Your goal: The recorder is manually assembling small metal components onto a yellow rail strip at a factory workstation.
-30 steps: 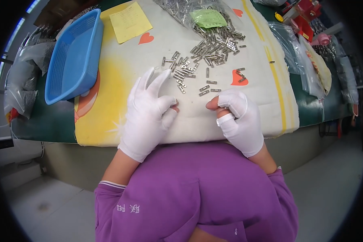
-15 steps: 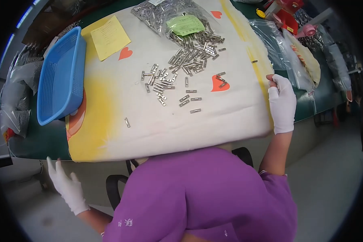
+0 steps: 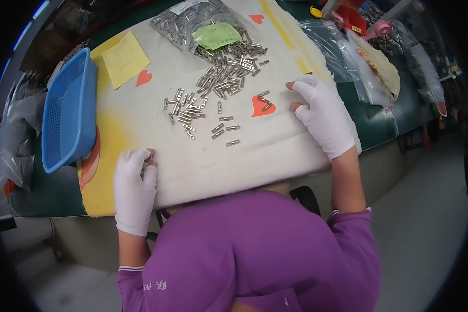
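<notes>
The left hand, in a white glove, lies at the near left part of the cloth that covers the desk, with the fingers curled in and a small metal piece pinched at the fingertips. The right hand, also gloved, rests flat and released on the right edge of the cloth, fingers spread and holding nothing, just beside a red heart mark. The small metal parts lie scattered in the middle of the cloth, between the hands and farther away, with a blue basket at the far left.
</notes>
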A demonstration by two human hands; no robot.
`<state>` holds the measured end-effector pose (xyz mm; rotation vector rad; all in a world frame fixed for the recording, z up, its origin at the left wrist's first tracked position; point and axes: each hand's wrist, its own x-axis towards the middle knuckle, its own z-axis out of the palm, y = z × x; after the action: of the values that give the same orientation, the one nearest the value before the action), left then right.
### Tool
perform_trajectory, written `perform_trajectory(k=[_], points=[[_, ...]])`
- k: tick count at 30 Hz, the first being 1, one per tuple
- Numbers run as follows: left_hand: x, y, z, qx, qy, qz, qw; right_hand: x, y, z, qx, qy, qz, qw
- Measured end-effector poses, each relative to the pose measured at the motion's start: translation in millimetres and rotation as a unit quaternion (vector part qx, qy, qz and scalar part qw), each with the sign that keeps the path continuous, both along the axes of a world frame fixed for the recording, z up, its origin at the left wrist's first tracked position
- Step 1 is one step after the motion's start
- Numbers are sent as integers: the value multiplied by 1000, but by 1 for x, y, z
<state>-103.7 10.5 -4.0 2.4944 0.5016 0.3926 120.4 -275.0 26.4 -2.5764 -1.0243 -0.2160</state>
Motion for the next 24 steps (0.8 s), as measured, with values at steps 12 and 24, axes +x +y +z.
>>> perform_trajectory(k=[12, 24], points=[[70, -46, 23, 13, -3, -222, 975, -16, 41, -12, -42, 159, 180, 970], [80, -48, 13, 103, 52, -253, 961, -60, 56, -26, 69, 171, 153, 971]])
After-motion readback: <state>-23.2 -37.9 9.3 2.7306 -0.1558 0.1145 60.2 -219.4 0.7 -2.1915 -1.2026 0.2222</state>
